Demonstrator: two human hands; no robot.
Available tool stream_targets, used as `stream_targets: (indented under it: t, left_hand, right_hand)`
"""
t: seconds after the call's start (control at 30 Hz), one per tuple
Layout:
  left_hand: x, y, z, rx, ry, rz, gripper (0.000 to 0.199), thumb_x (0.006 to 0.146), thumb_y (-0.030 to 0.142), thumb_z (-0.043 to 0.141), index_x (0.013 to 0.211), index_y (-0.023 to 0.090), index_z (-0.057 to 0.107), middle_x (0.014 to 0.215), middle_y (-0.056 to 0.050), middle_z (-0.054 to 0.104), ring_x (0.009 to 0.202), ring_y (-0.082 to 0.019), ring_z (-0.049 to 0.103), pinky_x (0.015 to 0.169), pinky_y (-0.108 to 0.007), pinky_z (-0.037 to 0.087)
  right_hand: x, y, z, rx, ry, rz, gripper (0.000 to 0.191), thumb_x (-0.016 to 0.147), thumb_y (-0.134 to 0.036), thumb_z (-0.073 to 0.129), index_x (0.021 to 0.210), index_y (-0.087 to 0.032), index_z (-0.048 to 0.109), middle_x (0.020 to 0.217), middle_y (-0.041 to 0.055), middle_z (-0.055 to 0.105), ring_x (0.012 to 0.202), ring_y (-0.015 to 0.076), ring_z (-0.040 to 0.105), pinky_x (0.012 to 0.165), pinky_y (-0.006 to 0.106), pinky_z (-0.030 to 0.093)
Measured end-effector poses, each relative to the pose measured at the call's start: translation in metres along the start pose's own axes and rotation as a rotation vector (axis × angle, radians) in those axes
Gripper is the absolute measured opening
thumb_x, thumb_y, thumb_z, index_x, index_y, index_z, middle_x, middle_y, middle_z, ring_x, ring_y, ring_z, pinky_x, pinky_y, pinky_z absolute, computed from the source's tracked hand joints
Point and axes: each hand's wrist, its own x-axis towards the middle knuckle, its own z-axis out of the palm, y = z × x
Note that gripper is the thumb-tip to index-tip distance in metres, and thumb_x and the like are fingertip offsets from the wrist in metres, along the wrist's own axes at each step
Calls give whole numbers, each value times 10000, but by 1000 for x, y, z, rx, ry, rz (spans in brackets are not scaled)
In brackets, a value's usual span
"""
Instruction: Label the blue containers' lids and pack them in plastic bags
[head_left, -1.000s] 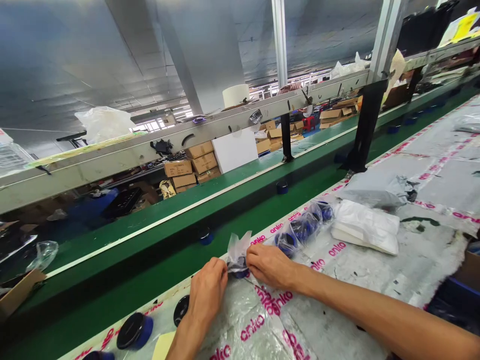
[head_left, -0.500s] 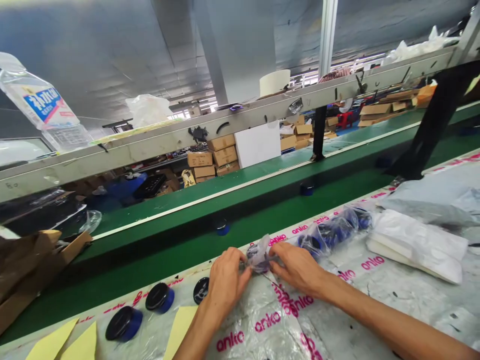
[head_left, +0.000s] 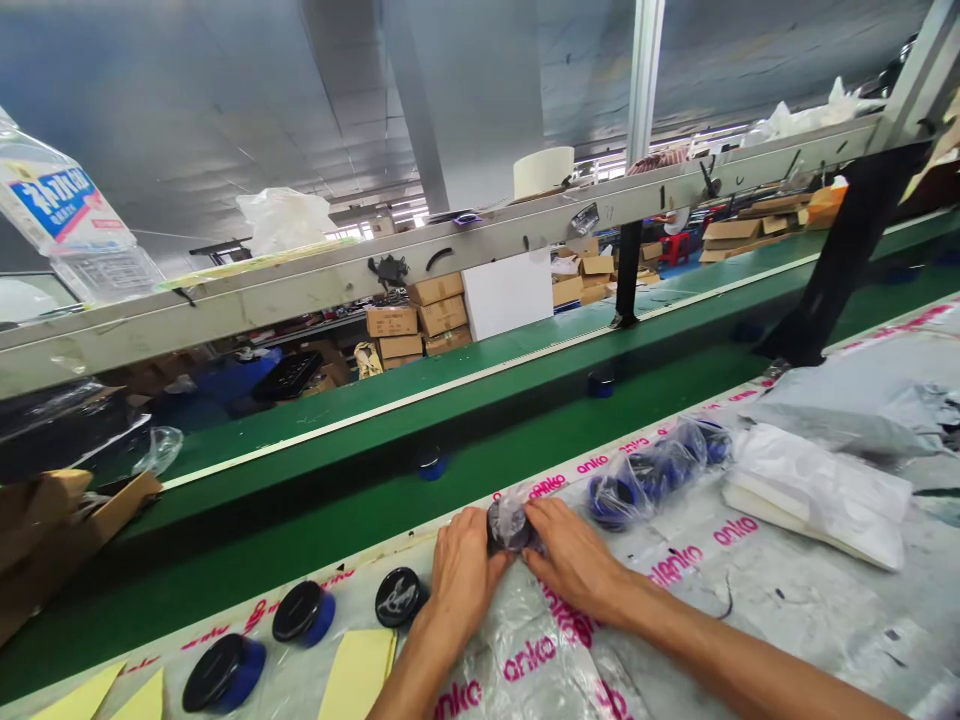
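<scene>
A dark round piece (head_left: 508, 530) sits between the two hands on the plastic-covered worktop (head_left: 525, 690), with clear film (head_left: 513, 512) drawn close over its face; in this state the film appears to follow the piece rather than stand loose above it, which suggests that this wrap is well along, though its underside is hidden and whether it is closed there cannot be told. The left hand (head_left: 461, 570) is bent round the near-left side, thumb apart from the fingers and turned inward; the right hand (head_left: 574, 555) grips the opposite side, its forefinger high and its thumb low; together they hold the piece from both sides, neither hand spread flat, and whether the fingertips also pinch a fold of film cannot be made out. Just beyond the right hand, to its right, lies a row of blue-and-black pieces (head_left: 611, 500) under clear film; farther right is a white stack (head_left: 817, 490) of thin, soft-looking sheets or bags. Beside the left wrist stands a black-topped piece (head_left: 401, 597), with two more, a middle one (head_left: 300, 612) and an end one (head_left: 217, 672), farther left; yellow paper (head_left: 356, 675) lies left of the left forearm; ahead of both hands runs the green belt (head_left: 360, 510), carrying a small blue piece (head_left: 431, 463).
</scene>
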Motion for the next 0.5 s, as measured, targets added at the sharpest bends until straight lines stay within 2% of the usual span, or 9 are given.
stream_targets:
  t: [0.1, 0.17, 0.23, 0.3, 0.4, 0.5]
  left_hand:
    - [1, -1, 2, 23, -3, 24, 341, 782, 182, 658, 1119, 135, 663, 1312, -164, 601, 1245, -345, 510, 1023, -456, 374]
    - [3, -3, 1, 14, -12, 53, 317, 805, 228, 662, 1111, 143, 663, 1321, -159, 600, 1247, -330, 512, 1034, -438, 370]
    - [5, -6, -1, -7, -23, 81, 245, 854, 328, 641, 1031, 162, 672, 1276, -142, 626, 1199, -304, 547, 1010, -406, 392]
    - [6, -7, -3, -33, -33, 92, 295, 921, 453, 550, 878, 182, 658, 1116, -114, 679, 1051, -270, 611, 913, -367, 438]
    - [7, -7, -3, -60, -15, 62, 479, 998, 529, 329, 788, 202, 610, 872, -71, 679, 838, -231, 629, 773, -335, 447]
    - [6, -6, -1, -57, 35, 30, 513, 1017, 510, 228, 844, 208, 605, 866, -79, 670, 860, -239, 620, 781, -342, 428]
  right_hand:
    - [-2, -3, 2, -88, -5, -9, 493, 849, -242, 610, 1321, -105, 571, 1300, 165, 596, 1199, 328, 502, 1024, 458, 421]
    - [0, -4, -1, -105, -5, -21, 457, 871, -308, 623, 1280, -103, 611, 1299, 161, 599, 1195, 333, 509, 1021, 455, 428]
    - [2, -4, -8, -88, 8, -22, 392, 918, -369, 588, 1186, -94, 666, 1312, 164, 597, 1209, 322, 519, 1031, 426, 426]
    - [3, -6, -17, -65, 27, 1, 400, 987, -409, 484, 1108, -90, 693, 1312, 168, 603, 1195, 298, 556, 1013, 388, 438]
    - [0, -10, -28, -76, 5, 25, 522, 1027, -509, 356, 1027, -118, 701, 1120, 152, 688, 1002, 271, 659, 870, 356, 489]
    - [-4, -14, -30, -155, -30, 13, 479, 969, -558, 473, 959, -135, 699, 940, 130, 719, 871, 276, 685, 761, 340, 487]
